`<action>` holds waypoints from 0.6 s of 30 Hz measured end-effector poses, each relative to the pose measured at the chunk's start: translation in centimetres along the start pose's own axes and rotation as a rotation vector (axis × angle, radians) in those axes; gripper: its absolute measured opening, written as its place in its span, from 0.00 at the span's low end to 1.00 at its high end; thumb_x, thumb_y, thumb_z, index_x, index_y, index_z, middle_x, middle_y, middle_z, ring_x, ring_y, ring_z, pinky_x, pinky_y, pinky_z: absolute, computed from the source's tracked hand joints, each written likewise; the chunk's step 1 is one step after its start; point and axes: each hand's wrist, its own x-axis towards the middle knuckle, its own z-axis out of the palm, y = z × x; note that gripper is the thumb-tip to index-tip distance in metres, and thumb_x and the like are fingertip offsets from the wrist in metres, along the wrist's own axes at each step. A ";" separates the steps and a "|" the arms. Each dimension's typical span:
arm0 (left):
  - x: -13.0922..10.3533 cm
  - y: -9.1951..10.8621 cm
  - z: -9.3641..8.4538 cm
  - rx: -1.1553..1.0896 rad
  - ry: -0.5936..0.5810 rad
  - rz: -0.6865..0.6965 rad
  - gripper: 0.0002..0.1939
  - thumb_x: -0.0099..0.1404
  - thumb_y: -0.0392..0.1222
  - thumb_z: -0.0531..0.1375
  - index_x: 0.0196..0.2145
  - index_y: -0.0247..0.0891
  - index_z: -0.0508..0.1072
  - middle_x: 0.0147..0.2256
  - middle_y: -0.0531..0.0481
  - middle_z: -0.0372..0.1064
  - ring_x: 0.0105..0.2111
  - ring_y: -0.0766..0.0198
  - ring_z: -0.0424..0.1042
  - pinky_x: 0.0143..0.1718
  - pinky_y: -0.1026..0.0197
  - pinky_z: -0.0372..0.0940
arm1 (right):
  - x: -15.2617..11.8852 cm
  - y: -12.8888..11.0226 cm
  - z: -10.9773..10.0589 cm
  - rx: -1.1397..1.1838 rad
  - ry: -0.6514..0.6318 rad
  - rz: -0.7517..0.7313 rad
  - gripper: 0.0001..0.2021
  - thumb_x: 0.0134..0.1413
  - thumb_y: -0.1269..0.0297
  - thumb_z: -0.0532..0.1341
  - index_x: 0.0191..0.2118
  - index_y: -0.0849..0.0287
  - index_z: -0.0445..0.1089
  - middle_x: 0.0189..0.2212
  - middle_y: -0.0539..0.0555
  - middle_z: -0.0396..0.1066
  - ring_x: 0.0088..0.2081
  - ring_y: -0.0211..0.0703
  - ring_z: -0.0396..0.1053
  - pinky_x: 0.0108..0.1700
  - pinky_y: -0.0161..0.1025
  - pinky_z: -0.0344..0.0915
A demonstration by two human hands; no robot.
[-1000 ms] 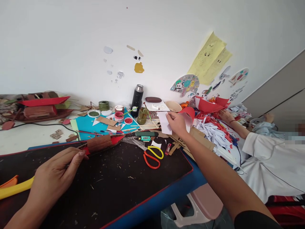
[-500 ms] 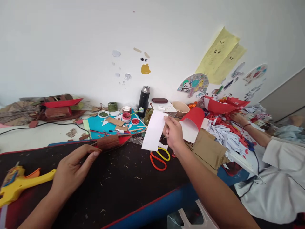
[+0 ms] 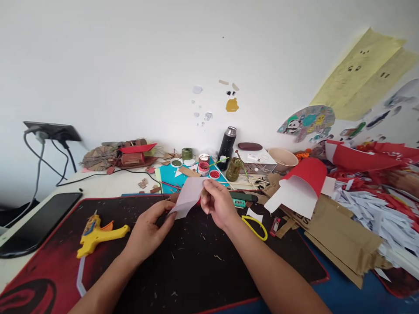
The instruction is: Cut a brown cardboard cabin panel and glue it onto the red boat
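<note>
My right hand point(image 3: 218, 203) pinches the upper right corner of a white paper strip point(image 3: 190, 194) between thumb and fingers. The strip slants down to my left hand point(image 3: 150, 229), whose closed fingertips meet its lower left corner. Behind the paper, the small brown and red model boat in my left hand is almost wholly hidden; a bit of red shows beside the strip. Below my right wrist lie scissors, with a yellow handle loop point(image 3: 257, 227) in sight. A yellow hot glue gun point(image 3: 98, 235) rests on the dark mat point(image 3: 196, 270), left of my left hand.
Paint pots point(image 3: 203, 168), a black flask point(image 3: 227, 146) and a glass jar point(image 3: 233, 169) stand near the wall. Finished-looking model boats point(image 3: 132, 157) sit back left, a phone point(image 3: 39, 222) far left. Rightward are curled red paper point(image 3: 306, 179), cardboard point(image 3: 340, 235), paper strips point(image 3: 376, 213) and another person's hand point(image 3: 404, 181).
My right hand has brought the paper strip left and down to my left hand, over the model boat. The view has turned left, bringing the phone and power sockets into sight.
</note>
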 end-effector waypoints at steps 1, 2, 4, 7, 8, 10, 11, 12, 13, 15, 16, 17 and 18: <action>0.0 -0.1 -0.1 0.021 0.031 0.020 0.10 0.73 0.44 0.57 0.43 0.42 0.78 0.39 0.49 0.81 0.35 0.61 0.80 0.37 0.62 0.73 | 0.0 -0.1 -0.2 0.004 -0.027 0.012 0.23 0.51 0.43 0.72 0.30 0.56 0.66 0.17 0.45 0.69 0.12 0.33 0.59 0.14 0.31 0.44; -0.1 -0.2 -0.2 0.043 0.067 0.043 0.09 0.73 0.42 0.57 0.44 0.42 0.78 0.39 0.49 0.81 0.36 0.61 0.80 0.39 0.62 0.73 | 0.0 -0.1 -0.4 0.008 -0.054 0.022 0.23 0.52 0.41 0.71 0.31 0.56 0.67 0.18 0.45 0.70 0.12 0.33 0.61 0.14 0.31 0.44; -0.2 -0.4 -0.5 0.097 0.152 0.096 0.10 0.73 0.38 0.58 0.48 0.43 0.79 0.40 0.48 0.80 0.38 0.61 0.79 0.42 0.60 0.73 | -0.1 -0.2 -1.0 0.014 -0.101 0.037 0.25 0.53 0.37 0.69 0.36 0.57 0.72 0.20 0.47 0.71 0.13 0.34 0.63 0.15 0.31 0.45; -0.5 -0.8 -1.0 0.196 0.262 0.168 0.15 0.71 0.35 0.61 0.52 0.47 0.79 0.40 0.48 0.79 0.37 0.60 0.77 0.42 0.57 0.71 | -0.2 0.1 -2.1 0.034 -0.155 0.087 0.29 0.55 0.34 0.65 0.44 0.59 0.75 0.23 0.49 0.74 0.14 0.36 0.66 0.15 0.31 0.46; -0.7 -0.8 -1.1 0.230 0.283 0.190 0.17 0.70 0.34 0.62 0.52 0.49 0.79 0.39 0.49 0.79 0.36 0.60 0.77 0.41 0.57 0.71 | -0.3 0.3 -2.5 0.038 -0.173 0.102 0.30 0.56 0.33 0.65 0.45 0.59 0.76 0.25 0.50 0.75 0.15 0.36 0.67 0.15 0.31 0.46; -1.0 -0.8 -1.1 0.286 0.297 0.236 0.20 0.68 0.33 0.64 0.52 0.54 0.80 0.39 0.51 0.78 0.35 0.61 0.76 0.40 0.58 0.71 | -0.4 0.7 -3.1 0.033 -0.199 0.124 0.31 0.56 0.32 0.64 0.48 0.58 0.75 0.26 0.51 0.76 0.16 0.38 0.69 0.14 0.31 0.47; -1.2 -0.7 -1.1 0.309 0.288 0.265 0.21 0.67 0.32 0.65 0.53 0.57 0.80 0.38 0.52 0.78 0.35 0.62 0.76 0.41 0.58 0.71 | -0.4 0.9 -3.3 0.024 -0.199 0.125 0.31 0.57 0.33 0.64 0.49 0.58 0.75 0.25 0.51 0.75 0.16 0.39 0.70 0.14 0.31 0.48; -1.4 -0.6 -1.0 0.332 0.267 0.298 0.23 0.66 0.32 0.66 0.53 0.59 0.80 0.38 0.53 0.79 0.35 0.62 0.75 0.41 0.58 0.71 | -0.4 1.0 -3.6 0.013 -0.190 0.122 0.30 0.57 0.35 0.65 0.50 0.58 0.75 0.25 0.50 0.75 0.17 0.39 0.70 0.14 0.31 0.49; -1.6 -0.5 -0.8 0.354 0.242 0.332 0.25 0.65 0.31 0.66 0.54 0.60 0.79 0.38 0.53 0.79 0.35 0.62 0.75 0.42 0.58 0.70 | -0.4 1.2 -3.8 -0.001 -0.175 0.120 0.28 0.57 0.37 0.66 0.50 0.58 0.75 0.24 0.50 0.75 0.17 0.39 0.70 0.14 0.31 0.50; -1.7 -0.3 -0.6 0.378 0.206 0.365 0.28 0.65 0.31 0.67 0.56 0.62 0.77 0.38 0.54 0.78 0.37 0.61 0.75 0.44 0.57 0.70 | -0.4 1.3 -4.1 -0.039 -0.146 0.117 0.24 0.55 0.44 0.71 0.49 0.57 0.76 0.25 0.49 0.76 0.16 0.38 0.69 0.14 0.31 0.51; -1.7 -0.4 -0.5 0.381 0.204 0.356 0.29 0.65 0.31 0.66 0.58 0.63 0.76 0.39 0.53 0.78 0.39 0.59 0.76 0.45 0.56 0.70 | -0.3 1.4 -4.3 -0.062 -0.139 0.118 0.22 0.54 0.47 0.72 0.48 0.57 0.76 0.27 0.49 0.76 0.16 0.37 0.68 0.14 0.31 0.51; -1.6 -0.4 -0.4 0.380 0.218 0.329 0.31 0.66 0.32 0.65 0.61 0.61 0.74 0.41 0.51 0.77 0.41 0.57 0.76 0.47 0.54 0.70 | -0.2 1.3 -4.5 -0.083 -0.134 0.118 0.21 0.53 0.49 0.73 0.47 0.57 0.77 0.28 0.50 0.77 0.16 0.37 0.68 0.14 0.31 0.51; -1.5 -0.6 -0.3 0.374 0.241 0.278 0.32 0.67 0.33 0.64 0.64 0.59 0.71 0.44 0.48 0.76 0.44 0.54 0.75 0.49 0.51 0.71 | -0.1 1.3 -4.7 -0.097 -0.124 0.113 0.21 0.52 0.50 0.73 0.46 0.57 0.77 0.28 0.50 0.77 0.16 0.37 0.68 0.14 0.31 0.51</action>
